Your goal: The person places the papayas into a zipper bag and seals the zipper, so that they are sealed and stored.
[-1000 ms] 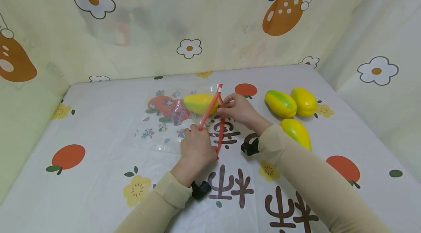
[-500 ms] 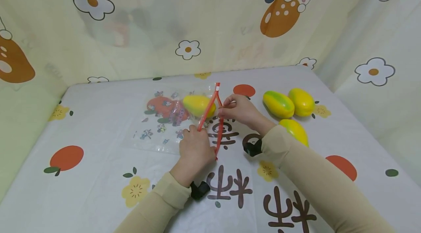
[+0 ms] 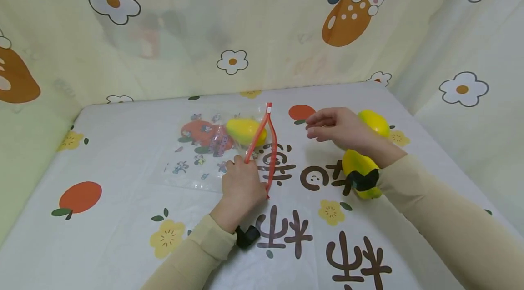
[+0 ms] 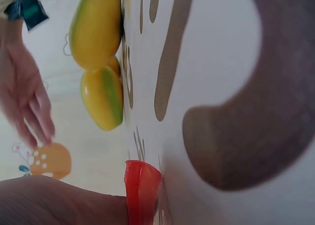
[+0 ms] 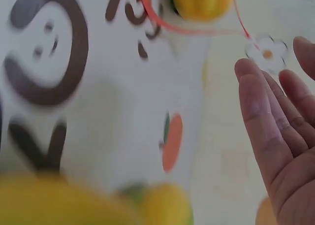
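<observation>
A clear printed zip bag [image 3: 209, 175] lies flat on the table, its red zip edge [image 3: 273, 153] spread apart at the mouth. Inside it rests one yellow-green toy mango [image 3: 239, 130]. My left hand [image 3: 243, 183] pinches the near end of that red edge [image 4: 140, 190]. Off to the right, my right hand [image 3: 341, 128] is raised above the table with loosely extended fingers, holding nothing. Beneath and beside its forearm are more mangoes, one at the back [image 3: 374, 122] and one nearer [image 3: 356, 161]; the hand hides another in the head view.
A pale cloth [image 3: 123, 226] printed with fruit, flowers and brown characters covers the table. Patterned curtains [image 3: 172, 44] stand at the back and sides. In the left wrist view the loose mangoes [image 4: 96, 30] sit close together.
My right hand has let go of the bag's red edge and moved right, over the loose mangoes. The left hand keeps its grip, and the bag's mouth remains spread.
</observation>
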Motion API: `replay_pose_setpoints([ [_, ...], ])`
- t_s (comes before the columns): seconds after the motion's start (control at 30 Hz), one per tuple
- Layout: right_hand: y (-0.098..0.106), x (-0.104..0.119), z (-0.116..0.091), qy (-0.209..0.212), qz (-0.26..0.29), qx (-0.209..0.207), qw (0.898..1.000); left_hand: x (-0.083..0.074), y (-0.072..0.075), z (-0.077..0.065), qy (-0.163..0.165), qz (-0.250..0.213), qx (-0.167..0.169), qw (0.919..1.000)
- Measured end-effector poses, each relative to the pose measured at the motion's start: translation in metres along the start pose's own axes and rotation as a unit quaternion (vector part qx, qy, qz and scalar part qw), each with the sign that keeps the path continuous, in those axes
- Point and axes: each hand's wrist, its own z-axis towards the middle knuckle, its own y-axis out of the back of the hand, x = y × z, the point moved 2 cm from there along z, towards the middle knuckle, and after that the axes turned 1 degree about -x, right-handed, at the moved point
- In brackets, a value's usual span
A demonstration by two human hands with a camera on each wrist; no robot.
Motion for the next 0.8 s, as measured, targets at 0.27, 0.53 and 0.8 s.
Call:
replay_pose_setpoints([
  [0.27,0.047,-0.038,-0.046,-0.017,-0.097,-0.065,0.993,-0.001,0.002,-0.001,-0.002,0.005,-0.003,1.0000],
  [0.53,0.053,-0.060,-0.061,-0.009,-0.214,-0.045,0.976,0.000,0.001,-0.001,0.004,0.007,-0.001,1.0000],
  [0.8,0.037,-0.056,-0.050,-0.011,-0.317,0.020,0.948,0.000,0.000,-0.001,0.000,0.007,-0.002,1.0000],
])
